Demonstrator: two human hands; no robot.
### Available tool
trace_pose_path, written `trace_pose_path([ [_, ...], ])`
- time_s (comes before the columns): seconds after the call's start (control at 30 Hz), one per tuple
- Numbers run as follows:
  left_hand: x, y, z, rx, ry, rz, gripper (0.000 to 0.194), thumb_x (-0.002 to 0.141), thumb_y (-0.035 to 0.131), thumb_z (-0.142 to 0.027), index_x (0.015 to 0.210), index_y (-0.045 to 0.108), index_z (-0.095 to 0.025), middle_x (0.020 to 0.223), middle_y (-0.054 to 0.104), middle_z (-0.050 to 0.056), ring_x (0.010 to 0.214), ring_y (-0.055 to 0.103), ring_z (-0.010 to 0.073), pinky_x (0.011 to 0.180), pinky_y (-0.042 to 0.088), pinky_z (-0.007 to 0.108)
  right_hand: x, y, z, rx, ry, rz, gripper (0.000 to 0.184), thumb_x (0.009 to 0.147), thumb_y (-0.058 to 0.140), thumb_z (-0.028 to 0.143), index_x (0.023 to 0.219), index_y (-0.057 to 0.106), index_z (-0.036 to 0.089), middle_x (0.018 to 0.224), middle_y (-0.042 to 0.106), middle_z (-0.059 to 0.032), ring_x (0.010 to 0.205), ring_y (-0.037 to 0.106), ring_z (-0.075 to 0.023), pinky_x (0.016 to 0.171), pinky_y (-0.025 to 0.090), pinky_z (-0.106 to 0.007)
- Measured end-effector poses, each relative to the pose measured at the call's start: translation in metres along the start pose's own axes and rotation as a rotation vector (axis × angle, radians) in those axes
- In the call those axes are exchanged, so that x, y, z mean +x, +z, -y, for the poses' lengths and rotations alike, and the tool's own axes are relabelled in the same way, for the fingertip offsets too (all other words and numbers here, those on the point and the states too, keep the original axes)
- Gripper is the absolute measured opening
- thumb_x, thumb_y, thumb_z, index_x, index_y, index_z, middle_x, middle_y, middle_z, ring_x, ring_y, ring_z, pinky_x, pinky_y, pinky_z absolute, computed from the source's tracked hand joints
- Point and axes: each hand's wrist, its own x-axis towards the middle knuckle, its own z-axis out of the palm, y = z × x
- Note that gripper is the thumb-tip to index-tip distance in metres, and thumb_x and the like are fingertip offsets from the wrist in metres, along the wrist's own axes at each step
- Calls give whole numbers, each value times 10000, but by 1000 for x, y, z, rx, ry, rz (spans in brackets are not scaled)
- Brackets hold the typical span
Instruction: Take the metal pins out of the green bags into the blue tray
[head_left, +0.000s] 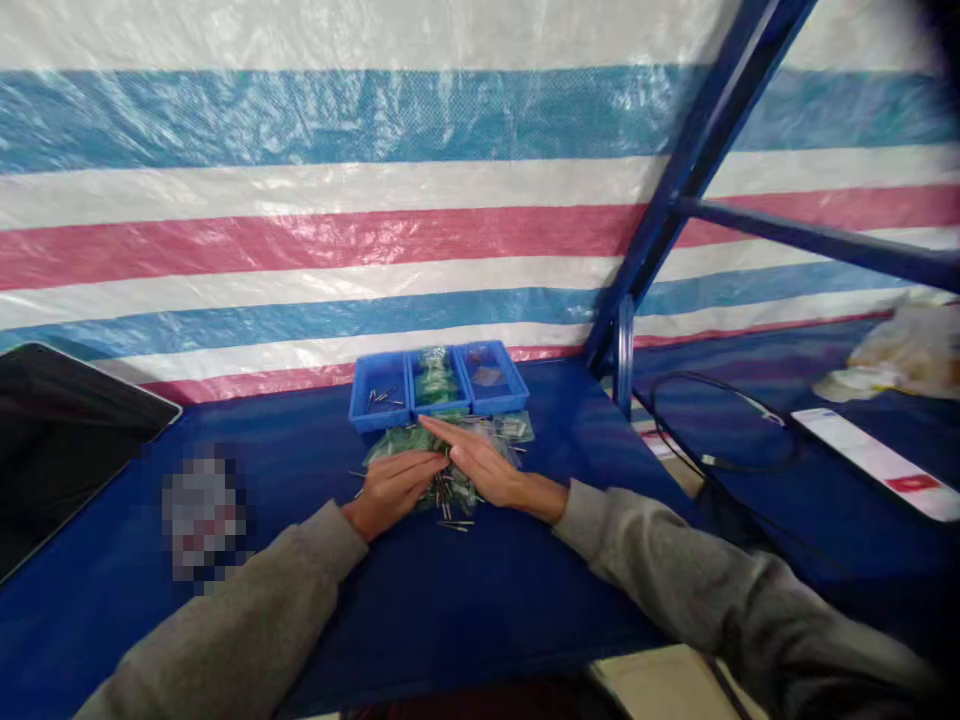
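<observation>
Both my hands lie on a heap of small metal pins and green parts in clear bags (450,490) on a blue table (450,600). My left hand (394,488) rests palm down on the heap's left side, fingers stretched out. My right hand (480,460) lies flat across the heap's right side, fingers straight and pointing left. Neither hand grips anything that I can see. Just behind the heap stand three small blue bins side by side: the left bin (379,394) holds a few metal pins, the middle bin (437,381) holds green parts, the right bin (491,378) holds something small.
A dark tablet-like slab (52,440) lies at the far left. A blue metal frame post (624,350) stands at the right of the table, with a black cable loop (720,430) and a white strip (877,462) beyond it. A striped tarp (337,200) hangs behind.
</observation>
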Motion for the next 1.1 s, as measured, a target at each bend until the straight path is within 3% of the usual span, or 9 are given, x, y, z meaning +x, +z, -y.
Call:
trace_pose_path([
  [0.17,5,1,0,36,-177,-105,210,813,568,-121,986,655,-202,930,701,37,840,659,124,789,541,234,3,3,-3,-51,63,-112,460,955,259,390,1346,401,194,1363,443,-71,1270,387,-176,1082,282,-368],
  [0.33,10,-2,-4,16,-269,-138,154,812,578,-140,928,666,-191,840,702,29,774,651,125,736,537,243,4,6,-6,-121,71,-315,278,920,414,336,986,641,190,965,659,-67,944,590,-174,871,443,-314],
  [0.47,11,-2,-2,-13,-302,-124,159,830,560,-165,952,660,-185,865,694,35,789,644,129,748,528,255,3,6,-3,-166,76,-363,241,901,458,334,816,623,180,781,631,-45,762,573,-157,737,445,-282],
  [0.67,10,0,1,-41,-339,-113,144,824,574,-166,938,658,-189,855,682,24,783,628,123,753,511,251,2,6,-2,-234,107,-314,390,931,383,320,609,546,173,592,530,0,611,513,-117,669,399,-252],
  [0.87,9,1,2,56,-470,-99,117,852,534,-212,880,642,-177,821,665,21,755,614,116,745,481,232,3,7,-6,-169,121,-345,196,878,501,335,836,611,177,759,634,-23,698,571,-133,689,427,-250],
  [1.1,10,1,0,90,-466,-95,144,861,519,-249,830,639,-174,769,656,18,712,605,115,713,469,233,2,6,-4,-186,75,-366,147,865,521,282,815,615,181,737,619,-22,690,569,-136,677,434,-255],
])
